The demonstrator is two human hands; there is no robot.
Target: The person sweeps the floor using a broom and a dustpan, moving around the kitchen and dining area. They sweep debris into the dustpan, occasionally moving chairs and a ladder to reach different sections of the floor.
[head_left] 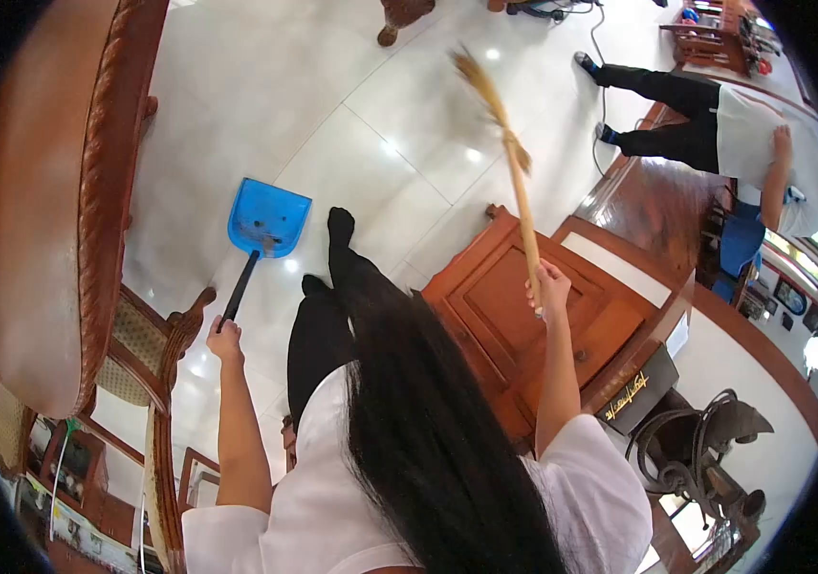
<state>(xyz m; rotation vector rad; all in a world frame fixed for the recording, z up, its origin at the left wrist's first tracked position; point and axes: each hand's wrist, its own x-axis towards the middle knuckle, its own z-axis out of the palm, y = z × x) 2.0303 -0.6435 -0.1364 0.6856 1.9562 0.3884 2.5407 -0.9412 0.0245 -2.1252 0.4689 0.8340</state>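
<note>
My left hand (225,340) is closed round the black handle of a blue dustpan (271,212). The dustpan's pan is at the floor, with some dark debris in it near the handle end. My right hand (549,289) grips the wooden handle of a broom (522,206) near its end. The broom's straw bristles point away from me, ahead and to the right of the dustpan, apart from it. My feet in black stand on the pale tiled floor (370,163) between the two tools.
A long wooden table (108,191) and a carved chair (141,359) stand at the left. A wooden cabinet (514,306) is at the right, beside a dark metal ornament (705,450). Another person (753,134) stands at the upper right, near a cable on the floor (597,57).
</note>
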